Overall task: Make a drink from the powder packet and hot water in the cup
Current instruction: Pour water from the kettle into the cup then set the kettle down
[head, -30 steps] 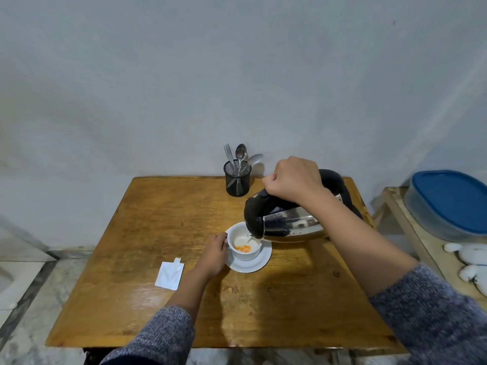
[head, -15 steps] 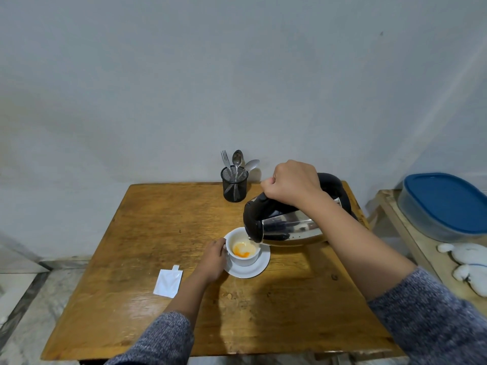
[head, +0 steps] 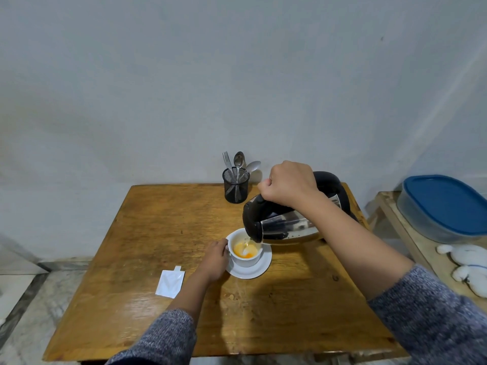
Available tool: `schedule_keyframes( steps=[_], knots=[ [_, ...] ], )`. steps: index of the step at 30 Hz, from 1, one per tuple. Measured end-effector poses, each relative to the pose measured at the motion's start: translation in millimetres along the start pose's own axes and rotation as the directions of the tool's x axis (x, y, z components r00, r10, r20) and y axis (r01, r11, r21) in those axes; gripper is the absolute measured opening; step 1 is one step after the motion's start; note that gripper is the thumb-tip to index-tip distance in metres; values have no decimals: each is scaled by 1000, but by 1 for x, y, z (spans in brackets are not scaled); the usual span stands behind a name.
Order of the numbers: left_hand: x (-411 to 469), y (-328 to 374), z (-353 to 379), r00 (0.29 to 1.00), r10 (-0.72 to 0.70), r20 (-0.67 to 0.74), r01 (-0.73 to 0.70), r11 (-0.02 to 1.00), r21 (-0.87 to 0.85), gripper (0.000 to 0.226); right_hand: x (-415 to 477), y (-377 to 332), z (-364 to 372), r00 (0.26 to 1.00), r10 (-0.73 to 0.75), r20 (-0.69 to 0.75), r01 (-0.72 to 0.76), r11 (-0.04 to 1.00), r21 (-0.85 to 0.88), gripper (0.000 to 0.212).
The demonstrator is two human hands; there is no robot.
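A white cup (head: 246, 260) stands on a white saucer (head: 259, 270) near the middle of the wooden table (head: 163, 222). Orange liquid with some white powder fills its bottom. My left hand (head: 214, 260) grips the cup's left side at the handle. My right hand (head: 291, 185) is closed around the black handle of a steel kettle (head: 286, 226), which is tilted with its spout over the cup's right rim. A thin stream of water runs into the cup. The torn white powder packet (head: 170, 282) lies flat on the table to the left.
A black mesh holder (head: 236, 188) with a fork and spoons stands at the table's back edge. To the right, a side shelf carries a clear tub with a blue lid (head: 445, 206) and white soft items (head: 469, 267). Pale wall behind, marble floor at left.
The orange liquid in the cup has risen and spread as water keeps pouring. Both hands and the kettle hold nearly the same places; the camera view shifted slightly.
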State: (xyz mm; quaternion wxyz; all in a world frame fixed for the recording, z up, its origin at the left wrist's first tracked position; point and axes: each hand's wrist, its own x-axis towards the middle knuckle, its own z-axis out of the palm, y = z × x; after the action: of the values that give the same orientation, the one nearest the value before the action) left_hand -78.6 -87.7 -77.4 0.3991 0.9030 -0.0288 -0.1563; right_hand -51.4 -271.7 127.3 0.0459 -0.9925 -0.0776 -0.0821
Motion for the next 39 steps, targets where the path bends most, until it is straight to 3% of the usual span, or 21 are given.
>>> schedule_keyframes(
  steps=[39],
  knots=[
    [-2,5,-2,1000,-18,1,18,1000,1,31,0,-1,0,999,-37,-22,36,999,-12,41]
  ],
)
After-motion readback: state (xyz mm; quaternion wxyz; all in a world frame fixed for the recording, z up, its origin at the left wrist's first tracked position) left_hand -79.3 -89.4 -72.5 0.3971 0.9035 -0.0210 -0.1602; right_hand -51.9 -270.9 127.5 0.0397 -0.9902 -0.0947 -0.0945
